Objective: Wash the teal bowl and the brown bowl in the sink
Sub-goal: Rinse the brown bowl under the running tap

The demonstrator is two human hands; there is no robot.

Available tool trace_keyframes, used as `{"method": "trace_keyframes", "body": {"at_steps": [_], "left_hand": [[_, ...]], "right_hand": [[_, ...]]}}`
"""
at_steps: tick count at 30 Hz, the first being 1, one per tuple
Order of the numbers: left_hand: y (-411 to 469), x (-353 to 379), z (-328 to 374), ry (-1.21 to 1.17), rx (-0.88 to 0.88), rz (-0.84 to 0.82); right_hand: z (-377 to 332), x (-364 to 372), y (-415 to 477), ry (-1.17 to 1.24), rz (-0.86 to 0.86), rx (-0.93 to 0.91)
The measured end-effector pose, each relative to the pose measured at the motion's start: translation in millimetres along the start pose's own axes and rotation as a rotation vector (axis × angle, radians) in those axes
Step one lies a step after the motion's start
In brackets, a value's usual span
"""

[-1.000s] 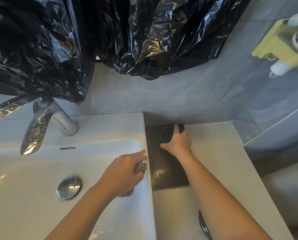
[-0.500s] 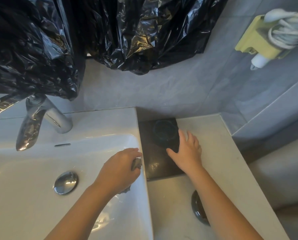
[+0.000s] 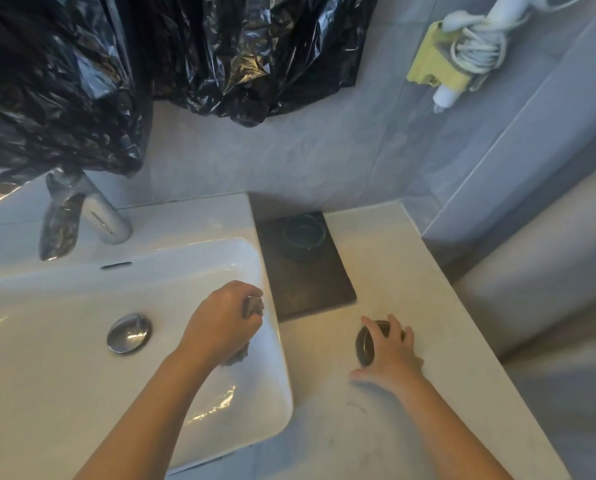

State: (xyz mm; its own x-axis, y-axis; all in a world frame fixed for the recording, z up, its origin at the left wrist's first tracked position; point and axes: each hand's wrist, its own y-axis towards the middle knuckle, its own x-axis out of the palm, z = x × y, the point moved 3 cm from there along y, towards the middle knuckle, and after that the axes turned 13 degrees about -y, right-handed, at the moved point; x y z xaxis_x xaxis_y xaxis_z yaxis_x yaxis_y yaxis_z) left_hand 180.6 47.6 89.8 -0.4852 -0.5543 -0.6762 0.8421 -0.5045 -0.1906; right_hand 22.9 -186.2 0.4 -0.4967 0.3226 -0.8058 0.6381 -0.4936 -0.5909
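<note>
Brown bowl (image 3: 365, 344), where does it lie from the hands?

Right under the right hand (image 3: 391, 355), on the pale counter (image 3: 376, 427), just beside the sink (image 3: 47, 393) and to its right. Fingers are spread and arched over it, with what seems the thumb down on the counter at the near side. Whether they have closed into a hold I cannot tell.

And the other hand?

Left hand (image 3: 220, 322) hangs over the basin's right wall, clenched round a grey wad (image 3: 253, 306). Cloth or sponge, I can't say, since most of it is buried in the fist.

So which way must the bowl go?

Leftward over the sink's rim, I'd judge, towards that wad. The right hand is far the nearer to it. The bowl shows as a dark oval with its long axis running near to far. Tilted or only stretched by the lens is unclear, and the hand hides its right half.

Further back?

Drain plug (image 3: 129, 333) sits in the basin floor. Teal bowl (image 3: 303, 237) stands upright at the far end of a dark tray (image 3: 310, 289), well apart from both hands and dim against it. Beyond is the tap (image 3: 82, 220), with no stream that I can make out, its top lost under black plastic sheeting (image 3: 151, 64)
</note>
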Motion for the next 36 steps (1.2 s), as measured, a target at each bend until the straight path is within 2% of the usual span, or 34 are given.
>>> {"method": "trace_keyframes", "body": {"at_steps": [4, 10, 15, 20, 28, 33, 36], "left_hand": [[-5.6, -1.2, -7.8, -0.009, -0.017, 0.014], [-12.3, -5.0, -16.5, -0.013, -0.03, 0.028], [-22.4, -21.7, -22.7, -0.058, -0.087, 0.062], [-52.7, -59.3, -37.8, -0.139, -0.108, 0.166], [-128.6, -145.9, -108.0, -0.157, -0.14, 0.451], [-171.1, -211.2, -175.0, -0.221, -0.239, 0.709], [-176.6, -236.7, -224.2, -0.276, -0.335, 0.771]], "right_hand": [[-1.4, 1.3, 1.5, -0.031, 0.094, 0.024], [-4.2, -15.3, -9.4, -0.024, 0.14, 0.031], [-26.7, -61.1, -43.7, -0.07, 0.242, -0.071], [-97.4, -89.5, -86.1, -0.125, 0.298, -0.259], [-243.7, -73.2, -130.0, -0.145, 0.264, -0.56], [-321.0, -53.2, -155.1, -0.178, 0.26, -0.627], [-353.0, -44.8, -165.7, -0.187, 0.274, -0.625]]}}
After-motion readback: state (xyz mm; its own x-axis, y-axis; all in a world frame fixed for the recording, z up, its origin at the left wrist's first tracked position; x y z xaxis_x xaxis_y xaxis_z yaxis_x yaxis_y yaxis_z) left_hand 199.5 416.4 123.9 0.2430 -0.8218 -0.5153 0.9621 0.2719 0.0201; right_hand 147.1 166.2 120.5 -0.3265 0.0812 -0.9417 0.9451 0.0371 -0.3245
